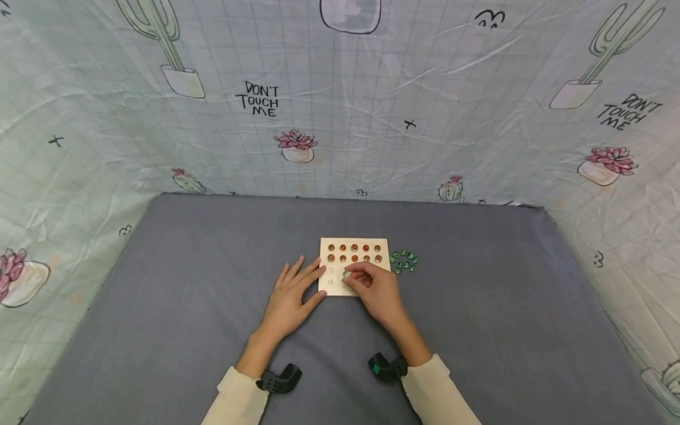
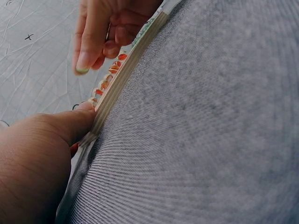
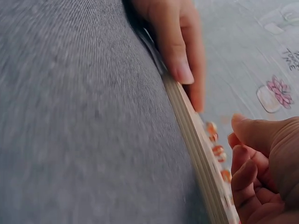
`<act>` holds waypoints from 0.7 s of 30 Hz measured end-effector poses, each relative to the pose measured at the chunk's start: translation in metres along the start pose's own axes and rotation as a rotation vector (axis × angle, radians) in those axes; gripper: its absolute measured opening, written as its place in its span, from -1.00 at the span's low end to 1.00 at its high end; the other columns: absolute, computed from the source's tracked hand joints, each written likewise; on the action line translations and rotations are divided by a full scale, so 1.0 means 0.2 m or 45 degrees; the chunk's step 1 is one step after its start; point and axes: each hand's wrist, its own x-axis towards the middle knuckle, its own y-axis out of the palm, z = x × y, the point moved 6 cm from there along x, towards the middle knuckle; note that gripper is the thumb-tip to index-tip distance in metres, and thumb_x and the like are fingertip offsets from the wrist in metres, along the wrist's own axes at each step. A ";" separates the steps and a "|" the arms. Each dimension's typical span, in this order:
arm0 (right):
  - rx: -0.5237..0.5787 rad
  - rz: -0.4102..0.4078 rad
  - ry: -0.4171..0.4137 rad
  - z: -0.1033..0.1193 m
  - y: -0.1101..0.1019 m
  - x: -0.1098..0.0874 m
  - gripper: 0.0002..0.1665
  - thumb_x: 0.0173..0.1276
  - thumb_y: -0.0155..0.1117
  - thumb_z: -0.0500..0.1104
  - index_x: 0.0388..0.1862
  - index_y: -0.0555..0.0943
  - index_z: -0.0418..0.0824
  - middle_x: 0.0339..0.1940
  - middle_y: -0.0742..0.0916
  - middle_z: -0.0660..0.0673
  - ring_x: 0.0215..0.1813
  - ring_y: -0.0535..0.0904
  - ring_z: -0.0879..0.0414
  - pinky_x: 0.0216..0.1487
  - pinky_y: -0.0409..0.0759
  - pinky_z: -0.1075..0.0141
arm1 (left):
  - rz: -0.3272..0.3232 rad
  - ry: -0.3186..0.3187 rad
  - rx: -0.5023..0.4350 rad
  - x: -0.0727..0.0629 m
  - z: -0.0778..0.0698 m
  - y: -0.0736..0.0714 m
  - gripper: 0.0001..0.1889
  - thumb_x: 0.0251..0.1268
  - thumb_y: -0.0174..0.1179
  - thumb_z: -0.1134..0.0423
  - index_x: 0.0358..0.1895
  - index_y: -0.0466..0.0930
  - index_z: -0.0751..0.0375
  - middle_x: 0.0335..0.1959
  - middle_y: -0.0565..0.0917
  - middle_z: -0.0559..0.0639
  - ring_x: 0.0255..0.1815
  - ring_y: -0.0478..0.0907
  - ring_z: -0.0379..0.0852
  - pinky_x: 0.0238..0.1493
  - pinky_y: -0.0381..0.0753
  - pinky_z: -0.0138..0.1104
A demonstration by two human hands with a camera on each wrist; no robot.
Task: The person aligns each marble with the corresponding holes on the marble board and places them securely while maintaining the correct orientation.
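Note:
A pale wooden board point(image 1: 336, 291) with round hollows lies on the grey cloth. Orange-brown marbles point(image 1: 354, 248) fill its two far rows, while hollows nearer the person show bare at the left. Thumb and index finger of my right hand point(image 1: 378, 292) pinch a green marble point(image 1: 346, 274) over the nearer part of the board. In the left wrist view, a bit of this green marble point(image 2: 82, 71) shows at the fingertips. My left hand point(image 1: 288, 300) rests with spread fingers at the board's left edge, fingertips touching it. The right hand hides part of the nearer rows.
Several loose green marbles point(image 1: 412, 268) lie on the cloth just right of the board. Grey cloth point(image 1: 478, 307) covers the table, and a printed fabric point(image 1: 345, 88) hangs behind and at both sides. Each wrist wears a black device point(image 1: 280, 379).

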 end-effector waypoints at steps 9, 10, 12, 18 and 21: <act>-0.017 0.048 -0.047 0.03 0.10 0.05 -0.82 0.15 0.47 -0.24 -0.25 0.70 -0.20 -0.51 0.64 0.08 -0.50 0.51 0.26 -0.49 0.52 0.43 | 0.017 -0.010 0.000 -0.01 0.01 -0.01 -0.46 0.30 0.22 0.01 0.32 0.46 0.04 0.37 0.38 -0.03 0.46 0.10 0.12 0.46 -0.10 0.04; -0.019 0.046 -0.055 0.03 0.11 0.05 -0.82 0.15 0.46 -0.23 -0.24 0.70 -0.20 -0.51 0.64 0.08 -0.50 0.51 0.26 -0.49 0.52 0.43 | 0.018 -0.010 0.001 -0.01 0.01 -0.01 -0.46 0.30 0.22 0.02 0.32 0.45 0.04 0.37 0.38 -0.03 0.46 0.10 0.12 0.46 -0.10 0.04; -0.032 0.047 -0.082 0.03 0.12 0.07 -0.81 0.16 0.46 -0.24 -0.23 0.70 -0.22 -0.50 0.65 0.06 -0.50 0.50 0.27 -0.50 0.51 0.43 | 0.019 -0.010 0.002 -0.01 0.01 -0.01 -0.46 0.30 0.22 0.02 0.33 0.45 0.03 0.37 0.38 -0.04 0.46 0.10 0.12 0.46 -0.11 0.04; -0.181 0.018 -0.146 0.04 0.15 0.09 -0.79 0.15 0.47 -0.20 -0.21 0.71 -0.18 -0.52 0.62 0.08 -0.56 0.40 0.30 -0.57 0.37 0.43 | 0.027 -0.011 0.000 0.01 0.02 -0.01 -0.45 0.30 0.22 0.01 0.33 0.44 0.03 0.38 0.37 -0.04 0.46 0.09 0.12 0.46 -0.11 0.05; -0.251 -0.029 -0.144 0.03 0.16 0.09 -0.78 0.15 0.47 -0.17 -0.20 0.72 -0.14 -0.54 0.60 0.11 -0.59 0.35 0.31 -0.60 0.30 0.42 | 0.039 -0.003 0.001 0.02 0.01 0.00 -0.46 0.31 0.21 0.01 0.34 0.44 0.03 0.38 0.36 -0.04 0.47 0.08 0.12 0.46 -0.12 0.05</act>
